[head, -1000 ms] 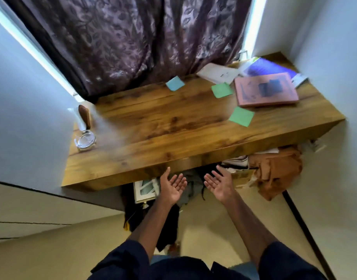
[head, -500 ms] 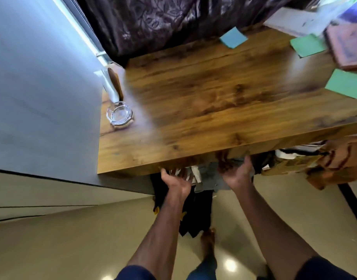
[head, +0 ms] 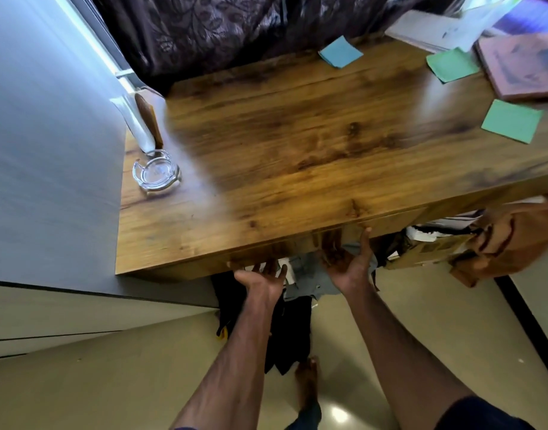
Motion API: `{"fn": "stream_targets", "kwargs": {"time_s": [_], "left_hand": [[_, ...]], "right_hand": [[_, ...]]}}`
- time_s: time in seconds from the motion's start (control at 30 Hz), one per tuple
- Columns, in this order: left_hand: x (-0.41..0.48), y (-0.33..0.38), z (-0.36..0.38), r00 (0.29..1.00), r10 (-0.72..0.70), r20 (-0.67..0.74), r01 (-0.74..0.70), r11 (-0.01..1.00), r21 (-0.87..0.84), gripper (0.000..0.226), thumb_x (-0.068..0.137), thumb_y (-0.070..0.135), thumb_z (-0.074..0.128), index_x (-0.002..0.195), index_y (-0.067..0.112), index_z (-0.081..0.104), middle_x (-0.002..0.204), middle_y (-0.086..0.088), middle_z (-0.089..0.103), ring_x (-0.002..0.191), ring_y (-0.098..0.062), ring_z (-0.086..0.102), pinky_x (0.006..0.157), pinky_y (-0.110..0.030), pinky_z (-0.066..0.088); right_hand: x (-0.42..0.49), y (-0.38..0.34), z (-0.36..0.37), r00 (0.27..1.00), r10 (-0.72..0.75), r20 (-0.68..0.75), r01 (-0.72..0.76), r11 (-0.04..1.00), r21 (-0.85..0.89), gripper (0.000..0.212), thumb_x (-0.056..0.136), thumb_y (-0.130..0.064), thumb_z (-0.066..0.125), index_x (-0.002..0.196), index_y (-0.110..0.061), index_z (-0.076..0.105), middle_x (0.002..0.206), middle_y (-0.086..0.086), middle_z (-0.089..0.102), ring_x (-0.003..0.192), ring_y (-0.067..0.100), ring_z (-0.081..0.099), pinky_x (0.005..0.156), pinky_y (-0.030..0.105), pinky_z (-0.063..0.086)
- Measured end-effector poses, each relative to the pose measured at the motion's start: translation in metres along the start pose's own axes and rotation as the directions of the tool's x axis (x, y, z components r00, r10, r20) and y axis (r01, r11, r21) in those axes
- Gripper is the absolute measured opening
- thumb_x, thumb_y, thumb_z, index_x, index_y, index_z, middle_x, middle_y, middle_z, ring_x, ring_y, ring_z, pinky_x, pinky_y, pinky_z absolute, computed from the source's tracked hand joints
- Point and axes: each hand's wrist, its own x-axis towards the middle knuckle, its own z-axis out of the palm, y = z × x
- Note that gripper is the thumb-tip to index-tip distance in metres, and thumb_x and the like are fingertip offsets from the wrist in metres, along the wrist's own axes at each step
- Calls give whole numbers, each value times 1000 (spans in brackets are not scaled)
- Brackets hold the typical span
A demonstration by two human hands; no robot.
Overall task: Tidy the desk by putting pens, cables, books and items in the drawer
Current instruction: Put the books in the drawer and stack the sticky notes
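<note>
Left hand (head: 262, 280) and right hand (head: 348, 263) sit palm-up at the shut drawer (head: 390, 223) under the desk (head: 297, 135) edge. Fingertips are hidden, so grip unclear. Best hook both evenly and pull straight. Notes (head: 511, 121) and book (head: 520, 66) are far right.

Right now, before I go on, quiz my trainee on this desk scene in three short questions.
1. True or false: the glass ashtray sits at the right end of the desk.
2. How many green sticky notes lie on the desk?
3. Where are the left hand and right hand? A flat on the desktop; B at the underside of its front edge; C hanging by the sides.
Key: 1 false; 2 two; 3 B.
</note>
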Motion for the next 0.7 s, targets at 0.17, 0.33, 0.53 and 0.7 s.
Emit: {"fn": "stream_targets", "kwargs": {"time_s": [0.17,0.33,0.53,0.7], "left_hand": [[-12,-14,-27,1000,26,-10,-26,999,-20,72,92,68,34,129,10,56,129,-21,57,120,-37,55,109,-55,38],[-26,-35,-49,999,23,-48,-26,996,-81,83,88,77,29,126,10,59,124,-21,62,119,-36,57,104,-50,46],[-94,-63,-68,967,253,21,-192,674,713,29,102,34,49,123,16,58,119,-4,64,109,-20,62,96,-40,52],[-144,-73,-53,474,432,767,-694,-352,628,26,94,20,60,119,21,56,116,9,56,108,-3,54,92,-19,48]], "right_hand": [[-25,6,-23,1000,-24,20,24,1000,4,87,65,-74,75,125,-13,62,133,8,59,119,27,60,107,40,44],[-57,11,-49,999,-35,-33,34,999,-28,93,67,-71,77,134,-10,58,134,10,63,122,28,63,110,45,43],[-129,23,-45,949,-244,-201,107,846,-523,34,91,-32,68,110,-4,70,108,15,74,106,30,70,91,43,55],[-164,23,-15,619,-564,546,581,-139,-802,12,95,-22,65,99,-13,72,96,-2,73,91,11,68,82,37,58]]}}
